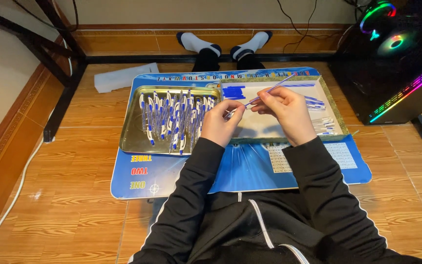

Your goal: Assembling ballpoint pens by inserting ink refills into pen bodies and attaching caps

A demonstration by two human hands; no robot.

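Both hands (255, 115) pinch a thin pen refill (264, 94) between them above the box (330, 100).

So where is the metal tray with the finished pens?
The metal tray lies on the blue mat, left of the white box, just beside the left hand.

The near edge of the counter (250, 171) lies bare, open for a hand. The metal tray (132, 122) crowded with pens (172, 120) blocks the left half; the shallow box (335, 110) fills the far right corner, its middle mostly free.
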